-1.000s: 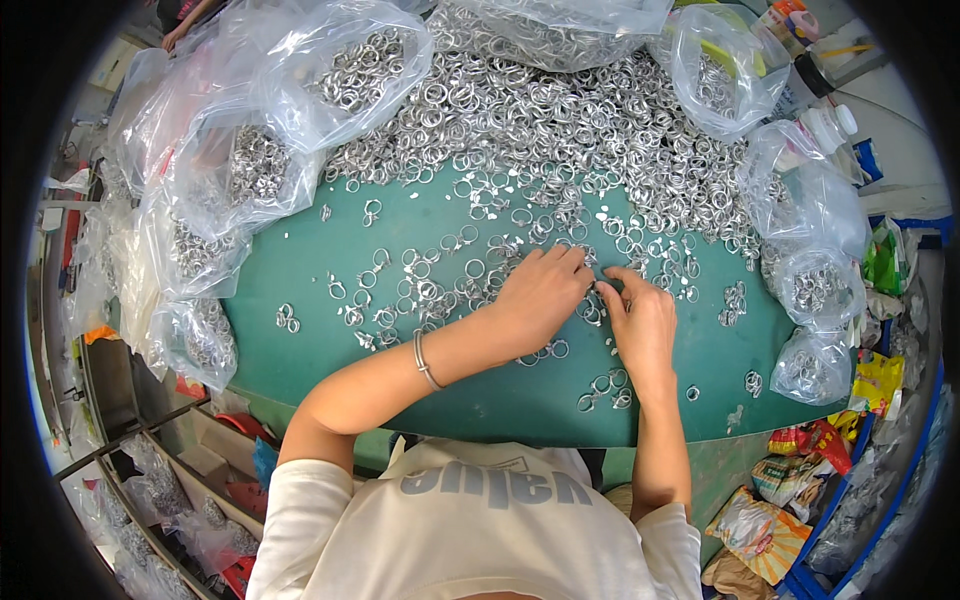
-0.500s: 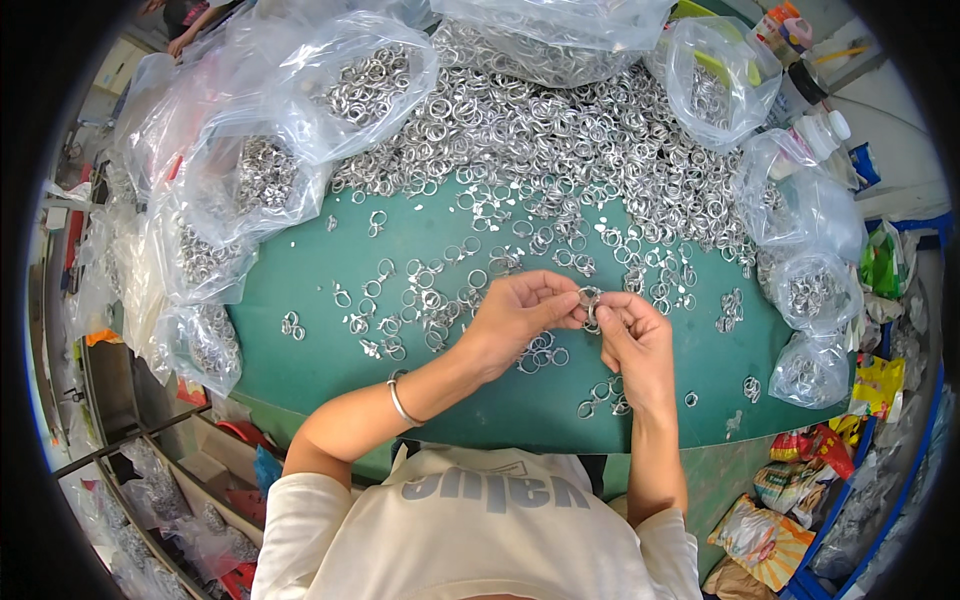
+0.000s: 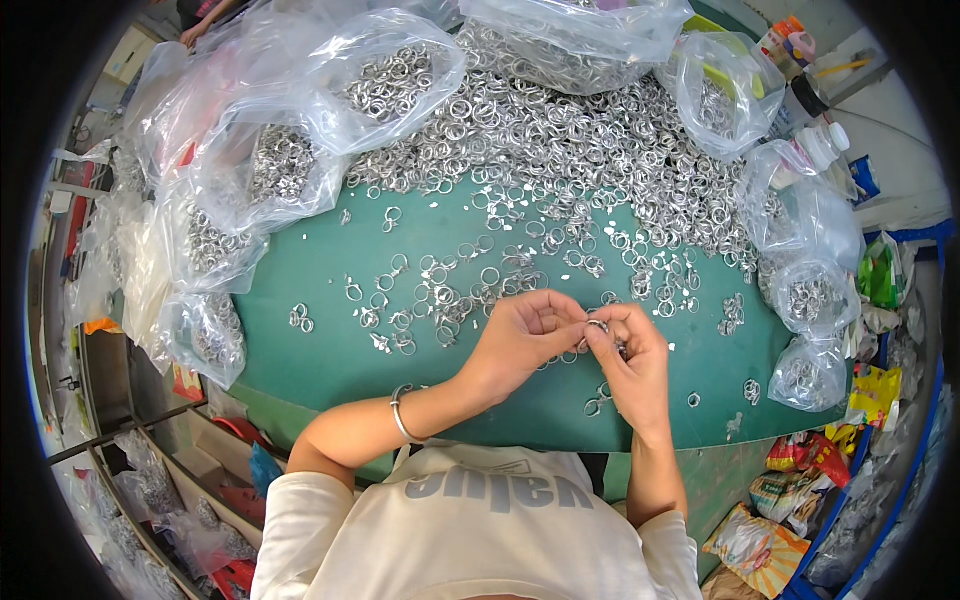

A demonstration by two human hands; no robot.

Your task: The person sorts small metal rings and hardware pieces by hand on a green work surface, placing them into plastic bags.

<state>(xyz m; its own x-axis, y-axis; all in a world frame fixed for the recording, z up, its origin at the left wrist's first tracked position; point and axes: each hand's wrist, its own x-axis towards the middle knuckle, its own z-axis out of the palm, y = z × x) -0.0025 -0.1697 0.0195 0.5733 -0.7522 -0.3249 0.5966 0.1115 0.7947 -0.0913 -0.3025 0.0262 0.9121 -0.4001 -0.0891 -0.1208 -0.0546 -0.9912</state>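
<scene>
Over the green table, my left hand and my right hand meet fingertip to fingertip. Between them is a small silver ring, pinched by both thumbs and forefingers. More silver shows under the curled fingers of my right hand, partly hidden. Loose silver rings lie scattered just beyond my left hand. A few rings rest below the joined hands, partly covered by my right hand. A bracelet circles my left wrist.
A large heap of silver rings covers the table's far side. Open clear plastic bags of rings line the left, back and right edges. White bottles stand at the far right. Small ring clusters lie on the green tabletop.
Both hands have drawn closer together and slightly nearer to me, the right hand's fingers curling more around the ring. The view has shifted a little.
</scene>
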